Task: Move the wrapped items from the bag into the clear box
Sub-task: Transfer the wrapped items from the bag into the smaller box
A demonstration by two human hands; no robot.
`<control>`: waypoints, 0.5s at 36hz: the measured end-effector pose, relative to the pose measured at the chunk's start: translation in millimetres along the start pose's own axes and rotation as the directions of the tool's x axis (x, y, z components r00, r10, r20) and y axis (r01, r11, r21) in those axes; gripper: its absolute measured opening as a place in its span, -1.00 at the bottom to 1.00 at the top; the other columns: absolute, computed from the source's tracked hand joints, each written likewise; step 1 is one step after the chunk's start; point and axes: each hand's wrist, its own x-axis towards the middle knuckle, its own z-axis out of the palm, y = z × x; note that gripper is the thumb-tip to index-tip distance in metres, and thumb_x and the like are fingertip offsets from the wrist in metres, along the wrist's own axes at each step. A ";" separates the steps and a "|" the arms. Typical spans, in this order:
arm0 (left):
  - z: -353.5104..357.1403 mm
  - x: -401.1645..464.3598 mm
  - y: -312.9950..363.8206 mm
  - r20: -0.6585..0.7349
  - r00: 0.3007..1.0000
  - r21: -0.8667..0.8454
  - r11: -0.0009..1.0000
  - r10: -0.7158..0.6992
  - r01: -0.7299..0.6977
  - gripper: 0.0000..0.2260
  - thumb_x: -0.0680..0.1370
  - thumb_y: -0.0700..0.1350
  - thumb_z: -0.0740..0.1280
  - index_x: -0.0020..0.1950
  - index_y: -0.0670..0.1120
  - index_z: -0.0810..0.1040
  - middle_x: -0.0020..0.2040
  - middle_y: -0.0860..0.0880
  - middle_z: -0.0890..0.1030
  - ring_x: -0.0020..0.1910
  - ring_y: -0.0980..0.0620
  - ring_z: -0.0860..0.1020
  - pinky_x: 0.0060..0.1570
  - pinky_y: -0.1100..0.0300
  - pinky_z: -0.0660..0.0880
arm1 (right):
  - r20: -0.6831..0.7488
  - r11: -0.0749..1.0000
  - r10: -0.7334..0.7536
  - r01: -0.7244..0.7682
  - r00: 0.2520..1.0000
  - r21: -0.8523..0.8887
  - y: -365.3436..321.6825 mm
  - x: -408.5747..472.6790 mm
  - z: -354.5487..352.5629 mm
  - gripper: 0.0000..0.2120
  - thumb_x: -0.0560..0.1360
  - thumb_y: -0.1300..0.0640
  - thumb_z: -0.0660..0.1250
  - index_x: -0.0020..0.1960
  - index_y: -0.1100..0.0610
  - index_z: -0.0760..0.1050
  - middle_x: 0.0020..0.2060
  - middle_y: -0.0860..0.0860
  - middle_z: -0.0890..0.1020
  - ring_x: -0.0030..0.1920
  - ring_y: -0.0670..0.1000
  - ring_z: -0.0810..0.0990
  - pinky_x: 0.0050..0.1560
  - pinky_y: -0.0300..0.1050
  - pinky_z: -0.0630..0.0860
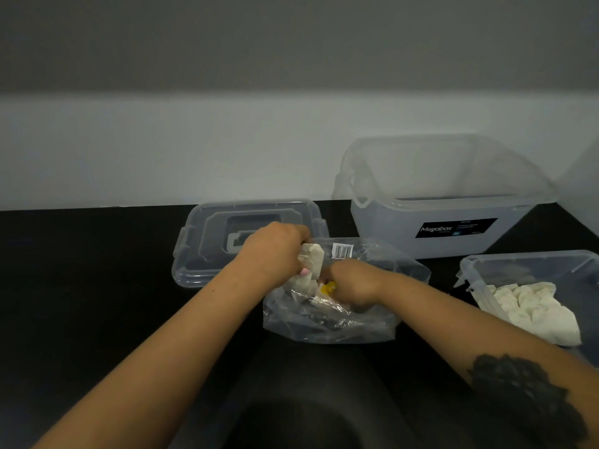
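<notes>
Meanwhile, both hands work at a clear plastic bag (327, 319) on the black desk (97, 270): the left hand (275, 247) clenches white wrapped items (311, 259) at the bag's mouth, while the right hand (351, 283) is curled inside it, its grasp unclear. Right of the right hand, a clear box (525, 264) holds more wrapped pieces.

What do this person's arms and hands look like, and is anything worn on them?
Both forearms are bare, with no sleeves, gloves, watch or bracelets in view. The left hand shows a pale pink painted nail. The right hand has no visible rings. A large dark tattoo, blotchy and flower-like, covers part of the right forearm.
</notes>
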 end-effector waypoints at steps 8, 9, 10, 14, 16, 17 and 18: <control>-0.6 6.1 6.6 0.009 1.000 -0.016 1.000 -0.013 0.013 -0.67 0.38 0.09 0.47 -0.09 0.01 0.37 -0.03 0.00 0.56 0.00 0.00 0.51 -0.17 0.17 0.36 | 0.029 0.999 0.004 -0.003 1.000 -0.040 4.6 -3.8 0.4 -0.79 0.48 0.18 0.35 0.11 0.03 0.51 -0.18 -0.10 0.49 -0.10 -0.02 0.48 -0.10 -0.17 0.38; -0.3 7.1 6.3 0.007 1.000 -0.019 1.000 -0.015 0.015 -0.65 0.37 0.11 0.47 -0.11 0.00 0.35 -0.05 -0.01 0.56 -0.01 0.00 0.50 -0.17 0.18 0.36 | 0.026 1.000 0.001 0.000 1.000 -0.018 4.7 -4.4 -0.4 -0.80 0.47 0.18 0.36 0.08 0.03 0.50 -0.21 -0.11 0.49 -0.11 -0.03 0.49 -0.11 -0.17 0.39; 0.5 8.3 5.8 0.007 1.000 -0.022 1.000 -0.020 0.020 -0.64 0.36 0.12 0.48 -0.12 -0.01 0.35 -0.07 -0.01 0.56 -0.04 0.00 0.49 -0.17 0.18 0.36 | 0.017 1.000 -0.011 0.011 1.000 0.003 4.5 -5.3 -1.8 -0.78 0.45 0.18 0.38 0.08 0.03 0.49 -0.21 -0.11 0.51 -0.11 -0.03 0.50 -0.10 -0.16 0.42; 0.2 12.0 6.2 0.007 0.999 -0.026 0.998 -0.051 0.051 -0.60 0.34 0.14 0.49 -0.03 -0.07 0.45 -0.02 -0.05 0.58 -0.02 -0.01 0.50 -0.14 0.18 0.40 | -0.017 0.982 -0.046 0.048 0.999 0.185 2.1 -9.5 -13.7 -0.76 0.37 0.15 0.48 -0.06 0.00 0.47 -0.07 0.00 0.64 -0.05 0.02 0.59 0.05 -0.09 0.52; -1.2 14.1 7.0 0.016 0.998 -0.022 0.998 -0.062 0.062 -0.56 0.34 0.14 0.49 0.04 -0.10 0.49 -0.01 -0.06 0.60 0.02 -0.03 0.54 -0.09 0.17 0.43 | -0.011 0.915 -0.070 0.068 0.998 0.397 -1.2 -13.4 -20.7 -0.77 0.37 0.11 0.50 -0.06 -0.02 0.48 -0.09 0.02 0.65 -0.08 0.03 0.63 0.02 -0.09 0.55; -1.9 15.0 6.7 0.021 0.998 -0.031 0.997 -0.066 0.066 -0.55 0.34 0.15 0.49 0.05 -0.10 0.50 -0.02 -0.06 0.61 0.02 -0.03 0.56 -0.06 0.16 0.45 | -0.008 0.864 -0.081 0.074 0.997 0.498 -2.8 -15.4 -23.7 -0.77 0.39 0.09 0.49 -0.03 0.00 0.49 -0.08 0.04 0.66 -0.07 0.04 0.65 0.02 -0.07 0.58; -2.8 16.5 6.4 0.026 0.997 -0.050 0.996 -0.075 0.076 -0.54 0.34 0.15 0.49 0.06 -0.11 0.50 -0.04 -0.07 0.63 0.00 -0.03 0.57 -0.05 0.15 0.48 | -0.015 0.818 -0.080 0.074 0.997 0.570 -3.5 -16.7 -26.0 -0.78 0.41 0.07 0.48 -0.01 0.01 0.50 -0.07 0.05 0.66 -0.07 0.05 0.66 0.02 -0.06 0.60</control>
